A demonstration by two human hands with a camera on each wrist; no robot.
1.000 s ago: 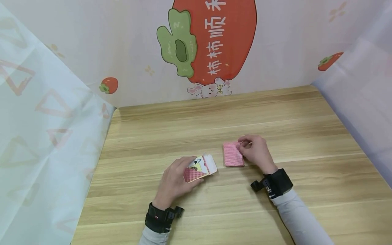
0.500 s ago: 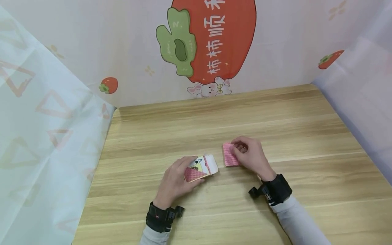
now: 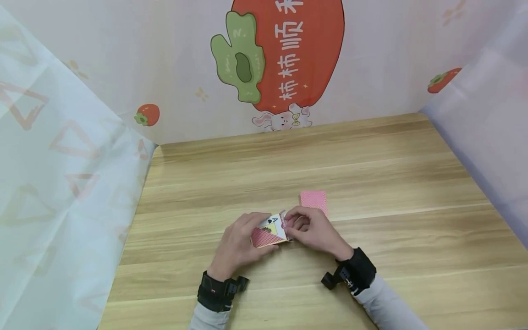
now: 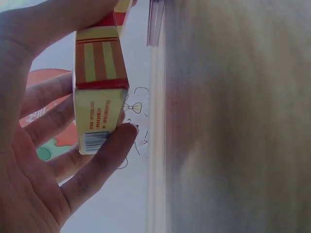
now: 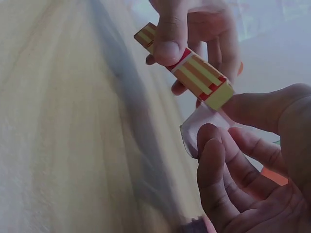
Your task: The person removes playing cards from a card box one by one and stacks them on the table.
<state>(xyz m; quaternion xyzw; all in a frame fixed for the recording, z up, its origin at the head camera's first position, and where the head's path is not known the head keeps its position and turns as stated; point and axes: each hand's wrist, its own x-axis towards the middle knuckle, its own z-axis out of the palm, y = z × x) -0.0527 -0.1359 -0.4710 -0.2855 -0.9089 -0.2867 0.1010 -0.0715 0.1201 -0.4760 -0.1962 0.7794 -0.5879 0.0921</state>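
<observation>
My left hand (image 3: 237, 245) grips a playing card box (image 3: 264, 238), tilted, with an ace of spades picture on its face. In the left wrist view the box (image 4: 99, 92) shows striped sides and a barcoded end, with the thumb on one side and the fingers on the other. My right hand (image 3: 315, 231) is at the box's right end, fingers curled. In the right wrist view its thumb meets the end of the box, and its fingertips hold the white flap (image 5: 201, 124). A pink-backed stack of cards (image 3: 313, 199) lies on the table, partly hidden behind the right hand.
The wood-grain table (image 3: 231, 174) extends around both hands. Behind it hangs a white cloth (image 3: 181, 82) printed with red fruit and a rabbit. More pale cloth (image 3: 74, 183) borders the left side and another sheet (image 3: 491, 114) the right.
My right hand has moved left and toward me, from the card stack to the box's flap. More of the stack now shows than half a second ago. The left hand keeps its grip, almost still.
</observation>
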